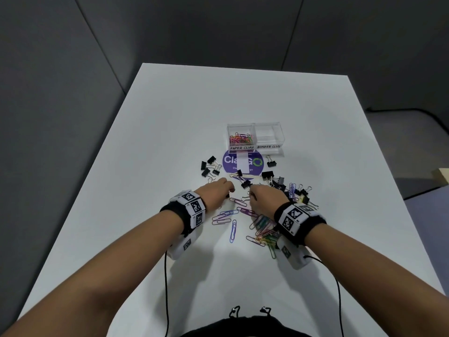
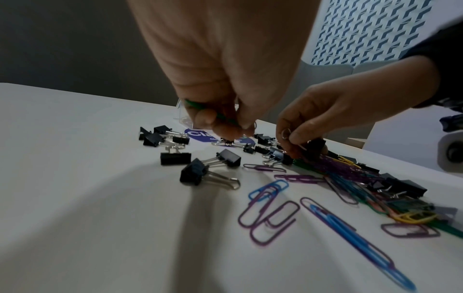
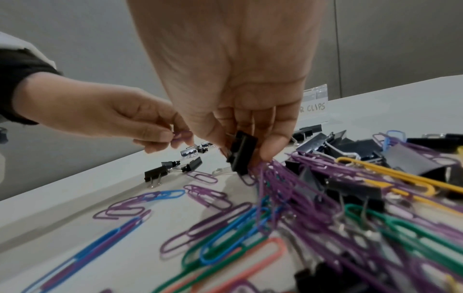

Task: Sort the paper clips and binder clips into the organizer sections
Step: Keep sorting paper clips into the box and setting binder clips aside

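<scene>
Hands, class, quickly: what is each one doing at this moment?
Left hand: fingers pinch small clips, one green.
Right hand: fingers grip a black binder clip.

1. Soft overhead light falls evenly on the white table (image 1: pixel 170 142); the grey walls around it are dim.
2. Faint, blurred arm shadows lie on the near tabletop.
3. Both wrist views are darker, with a broad shadow under the left hand (image 2: pixel 225 69).
4. The nearest paper clips (image 3: pixel 225 247) smear out of focus; edges bend from the wide lens.
</scene>
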Action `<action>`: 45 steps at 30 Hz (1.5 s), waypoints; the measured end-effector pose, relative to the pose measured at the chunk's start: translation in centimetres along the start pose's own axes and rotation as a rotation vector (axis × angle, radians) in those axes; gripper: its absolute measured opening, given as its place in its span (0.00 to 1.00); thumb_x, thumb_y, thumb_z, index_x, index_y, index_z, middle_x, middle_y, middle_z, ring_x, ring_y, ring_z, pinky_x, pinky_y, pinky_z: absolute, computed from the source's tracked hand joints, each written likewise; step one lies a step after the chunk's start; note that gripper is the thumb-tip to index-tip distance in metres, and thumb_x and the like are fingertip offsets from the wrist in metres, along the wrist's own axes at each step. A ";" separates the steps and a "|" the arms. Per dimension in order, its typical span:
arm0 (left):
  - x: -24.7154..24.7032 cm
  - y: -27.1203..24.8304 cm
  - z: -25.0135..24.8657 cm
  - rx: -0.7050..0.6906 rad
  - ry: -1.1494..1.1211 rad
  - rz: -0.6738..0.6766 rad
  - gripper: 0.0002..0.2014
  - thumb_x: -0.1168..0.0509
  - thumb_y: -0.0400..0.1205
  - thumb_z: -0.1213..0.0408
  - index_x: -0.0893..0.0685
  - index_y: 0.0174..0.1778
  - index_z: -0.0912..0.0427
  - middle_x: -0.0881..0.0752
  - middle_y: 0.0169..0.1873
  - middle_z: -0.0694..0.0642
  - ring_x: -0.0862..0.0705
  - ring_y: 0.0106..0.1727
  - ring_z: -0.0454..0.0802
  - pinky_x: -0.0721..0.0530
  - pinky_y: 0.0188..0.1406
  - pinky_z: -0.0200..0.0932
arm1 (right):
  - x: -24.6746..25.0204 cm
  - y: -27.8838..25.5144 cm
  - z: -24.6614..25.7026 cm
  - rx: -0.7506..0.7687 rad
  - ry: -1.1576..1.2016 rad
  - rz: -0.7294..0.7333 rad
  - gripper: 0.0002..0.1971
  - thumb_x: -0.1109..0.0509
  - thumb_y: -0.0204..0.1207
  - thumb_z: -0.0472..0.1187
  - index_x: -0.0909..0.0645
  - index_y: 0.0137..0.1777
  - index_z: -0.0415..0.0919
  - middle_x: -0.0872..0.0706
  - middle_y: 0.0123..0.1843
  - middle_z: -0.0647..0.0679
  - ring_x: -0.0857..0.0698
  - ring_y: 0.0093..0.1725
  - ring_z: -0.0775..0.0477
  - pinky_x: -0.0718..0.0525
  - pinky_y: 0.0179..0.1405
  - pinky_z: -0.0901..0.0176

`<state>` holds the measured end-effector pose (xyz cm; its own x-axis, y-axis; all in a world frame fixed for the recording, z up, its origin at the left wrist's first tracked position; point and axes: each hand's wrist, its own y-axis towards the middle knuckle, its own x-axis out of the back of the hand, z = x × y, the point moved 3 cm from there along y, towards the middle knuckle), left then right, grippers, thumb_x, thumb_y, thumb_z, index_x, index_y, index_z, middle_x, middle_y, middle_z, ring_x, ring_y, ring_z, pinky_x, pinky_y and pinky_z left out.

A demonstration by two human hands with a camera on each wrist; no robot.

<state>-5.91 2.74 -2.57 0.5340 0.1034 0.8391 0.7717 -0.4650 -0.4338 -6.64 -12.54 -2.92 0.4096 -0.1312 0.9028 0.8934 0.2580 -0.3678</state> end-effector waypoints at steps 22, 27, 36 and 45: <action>-2.1 -0.3 0.7 0.061 0.155 0.095 0.10 0.37 0.81 0.52 0.20 0.50 0.55 0.13 0.54 0.53 0.16 0.55 0.54 0.23 0.49 0.43 | 0.9 0.1 -1.7 -0.104 0.169 0.127 0.23 0.55 0.86 0.55 0.27 0.55 0.36 0.20 0.56 0.38 0.19 0.57 0.39 0.25 0.53 0.47; -2.1 -0.3 0.6 0.031 0.162 0.116 0.11 0.38 0.83 0.54 0.19 0.51 0.58 0.16 0.57 0.55 0.16 0.57 0.55 0.22 0.50 0.45 | 1.5 -0.2 -2.6 -0.127 0.144 0.105 0.19 0.56 0.87 0.43 0.29 0.64 0.34 0.24 0.65 0.33 0.25 0.57 0.40 0.21 0.61 0.42; -1.2 -0.6 0.8 -0.001 0.130 -0.017 0.12 0.46 0.86 0.58 0.22 0.60 0.57 0.13 0.53 0.57 0.16 0.55 0.57 0.21 0.52 0.46 | 1.7 0.4 -3.1 -0.098 0.158 0.036 0.11 0.50 0.86 0.39 0.29 0.51 0.36 0.21 0.53 0.38 0.21 0.48 0.39 0.30 0.45 0.55; -1.7 -1.2 1.8 0.051 0.073 0.052 0.12 0.48 0.83 0.68 0.24 0.58 0.56 0.14 0.53 0.59 0.21 0.47 0.56 0.29 0.45 0.42 | -0.2 0.3 0.8 0.092 -0.017 0.189 0.10 0.48 0.84 0.37 0.26 0.52 0.35 0.22 0.51 0.37 0.22 0.47 0.42 0.28 0.45 0.53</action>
<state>-7.11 4.72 -4.02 0.5484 0.0153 0.8361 0.7615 -0.4223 -0.4917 -6.59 -11.68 -3.07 0.5642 -0.0566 0.8237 0.7801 0.3633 -0.5093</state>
